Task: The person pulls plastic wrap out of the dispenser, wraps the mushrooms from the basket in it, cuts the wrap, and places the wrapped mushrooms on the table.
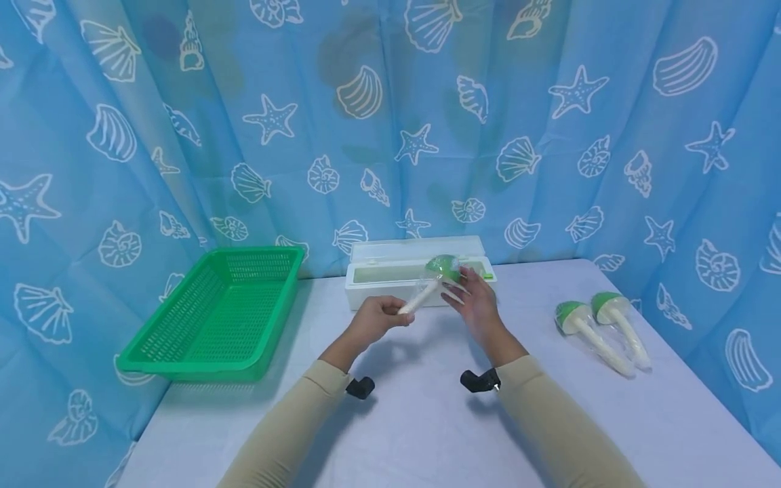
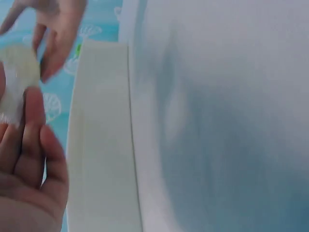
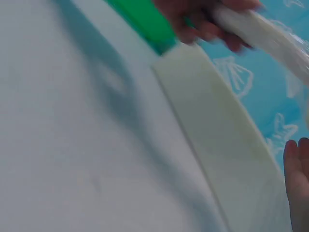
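In the head view my left hand (image 1: pixel 379 318) pinches the white handle end of a plastic-wrapped, mushroom-shaped utensil (image 1: pixel 421 295) with a green domed head. The utensil is tilted up to the right over the table. My right hand (image 1: pixel 478 305) is at its head, fingers spread and fairly straight. From the right wrist, the left fingers (image 3: pixel 212 30) curl round the white handle (image 3: pixel 275 41). Behind the utensil stands a long white box (image 1: pixel 390 296), its clear lid (image 1: pixel 421 248) raised. Two like utensils (image 1: pixel 594 339), (image 1: pixel 622 325) lie side by side at the right.
A green perforated basket (image 1: pixel 268 339) stands at the left of the white-covered table (image 1: pixel 415 434). A blue curtain (image 1: pixel 390 169) with shell patterns hangs right behind the table. The table's right edge runs just past the two lying utensils.
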`<move>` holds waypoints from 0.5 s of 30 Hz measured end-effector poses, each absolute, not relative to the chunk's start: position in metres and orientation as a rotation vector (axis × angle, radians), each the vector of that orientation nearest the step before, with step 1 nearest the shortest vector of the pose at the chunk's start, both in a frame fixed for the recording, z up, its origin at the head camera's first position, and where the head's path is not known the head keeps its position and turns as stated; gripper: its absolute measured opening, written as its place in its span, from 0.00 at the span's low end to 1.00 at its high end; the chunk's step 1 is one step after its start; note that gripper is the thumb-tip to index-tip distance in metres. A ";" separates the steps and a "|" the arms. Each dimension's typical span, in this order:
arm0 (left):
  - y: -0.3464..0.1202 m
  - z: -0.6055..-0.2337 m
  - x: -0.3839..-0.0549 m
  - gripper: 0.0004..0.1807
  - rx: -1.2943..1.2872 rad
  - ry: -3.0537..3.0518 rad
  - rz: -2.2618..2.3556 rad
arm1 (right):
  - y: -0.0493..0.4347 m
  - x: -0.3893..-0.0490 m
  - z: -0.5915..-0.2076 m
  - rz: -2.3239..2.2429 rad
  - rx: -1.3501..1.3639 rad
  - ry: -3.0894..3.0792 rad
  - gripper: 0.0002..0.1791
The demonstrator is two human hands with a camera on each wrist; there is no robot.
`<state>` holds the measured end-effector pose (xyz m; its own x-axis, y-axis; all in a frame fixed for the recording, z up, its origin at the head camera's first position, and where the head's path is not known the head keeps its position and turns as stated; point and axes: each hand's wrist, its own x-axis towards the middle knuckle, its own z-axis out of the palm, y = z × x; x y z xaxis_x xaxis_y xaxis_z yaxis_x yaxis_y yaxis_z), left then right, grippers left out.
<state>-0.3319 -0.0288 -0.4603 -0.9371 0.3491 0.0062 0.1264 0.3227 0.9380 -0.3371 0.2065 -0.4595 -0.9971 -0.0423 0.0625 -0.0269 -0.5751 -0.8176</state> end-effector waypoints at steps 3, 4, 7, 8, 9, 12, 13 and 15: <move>-0.018 -0.462 -0.330 0.18 0.433 2.461 1.721 | 0.194 -0.329 -0.471 -2.764 -0.050 1.402 0.31; -0.015 -0.462 -0.329 0.18 0.437 2.487 1.729 | 0.191 -0.327 -0.474 -2.771 -0.052 1.387 0.33; -0.006 -0.466 -0.327 0.17 0.439 2.572 1.699 | 0.184 -0.321 -0.480 -2.795 -0.040 1.403 0.38; -0.004 -0.467 -0.326 0.16 0.449 2.598 1.677 | 0.183 -0.320 -0.481 -2.798 -0.026 1.419 0.39; -0.001 -0.470 -0.325 0.16 0.461 2.616 1.657 | 0.183 -0.320 -0.481 -2.797 -0.006 1.438 0.40; 0.004 -0.474 -0.321 0.17 0.520 2.666 1.576 | 0.185 -0.319 -0.481 -2.783 0.049 1.521 0.39; 0.005 -0.475 -0.319 0.18 0.554 2.673 1.547 | 0.186 -0.319 -0.480 -2.779 0.066 1.541 0.39; 0.005 -0.476 -0.317 0.21 0.628 2.675 1.491 | 0.192 -0.320 -0.479 -2.767 0.087 1.589 0.38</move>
<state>-0.3173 0.0051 -0.4758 -0.9191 0.3511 0.1788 0.3368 0.4646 0.8190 -0.3199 0.1921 -0.4791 -0.9973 0.0705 -0.0224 -0.0162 -0.5034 -0.8639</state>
